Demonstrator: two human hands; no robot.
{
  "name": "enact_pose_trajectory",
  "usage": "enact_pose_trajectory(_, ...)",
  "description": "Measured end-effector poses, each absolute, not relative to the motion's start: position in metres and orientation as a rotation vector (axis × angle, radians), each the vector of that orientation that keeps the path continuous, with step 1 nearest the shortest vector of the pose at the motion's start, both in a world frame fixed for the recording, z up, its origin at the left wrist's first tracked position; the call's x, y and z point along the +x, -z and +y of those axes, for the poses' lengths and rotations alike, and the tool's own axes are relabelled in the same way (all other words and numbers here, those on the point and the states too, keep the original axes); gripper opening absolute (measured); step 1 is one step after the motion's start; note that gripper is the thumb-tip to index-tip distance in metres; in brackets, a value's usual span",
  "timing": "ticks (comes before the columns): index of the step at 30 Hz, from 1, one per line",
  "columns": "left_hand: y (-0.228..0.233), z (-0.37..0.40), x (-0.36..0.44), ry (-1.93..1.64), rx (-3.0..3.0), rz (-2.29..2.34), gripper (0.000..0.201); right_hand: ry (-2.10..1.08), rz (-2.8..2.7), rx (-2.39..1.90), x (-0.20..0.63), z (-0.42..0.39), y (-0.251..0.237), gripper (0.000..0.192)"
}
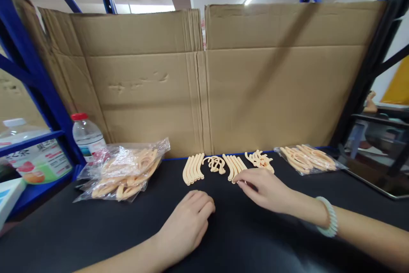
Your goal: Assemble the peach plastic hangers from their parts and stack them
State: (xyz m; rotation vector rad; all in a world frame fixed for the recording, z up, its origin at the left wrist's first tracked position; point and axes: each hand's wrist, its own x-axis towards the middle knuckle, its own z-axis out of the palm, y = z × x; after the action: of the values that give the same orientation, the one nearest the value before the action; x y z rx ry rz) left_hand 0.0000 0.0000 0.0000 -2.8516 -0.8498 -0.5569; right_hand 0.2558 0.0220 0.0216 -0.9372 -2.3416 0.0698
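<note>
Hands lay on the black worktop [79,230], nearest of all. The left hand [188,222] rested palm down with its fingers curled loosely under, gripping nothing. Just beyond it and to its right, the right hand [265,188], a pale bead bracelet [327,222] on its wrist, lay flat and relaxed, its fingertips touching the near end of a row of peach curved plastic strips [234,165]. Left of that row sat a small tangle of hooked pieces [215,163], then another row of curved strips [193,168], straight ahead of the left hand. Beyond the right hand lay a loose heap of pieces [260,159], and farther right a clear bag of strips [306,158]. Well to the left of the left hand lay fuller plastic bags [123,173], with a red-capped water bottle [87,136] behind them. Cardboard sheets [255,77] stood farthest back.
</note>
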Motion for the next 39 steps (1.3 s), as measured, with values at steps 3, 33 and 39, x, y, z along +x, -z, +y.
enact_pose_trajectory(3,0.000,-0.003,-0.003,0.572,-2.883,-0.866,0.027,-0.117,-2.315,-0.970,0.250,0.038,-0.021,0.024)
enact_pose_trajectory(33,0.005,0.034,-0.049,0.801,-2.731,-1.188,0.035,-0.189,-2.146,-1.111,0.232,0.060,-0.018,0.022)
enact_pose_trajectory(39,0.006,0.027,-0.055,0.754,-2.714,-1.217,0.033,-0.212,-1.871,-0.938,0.234,-0.025,-0.050,0.013)
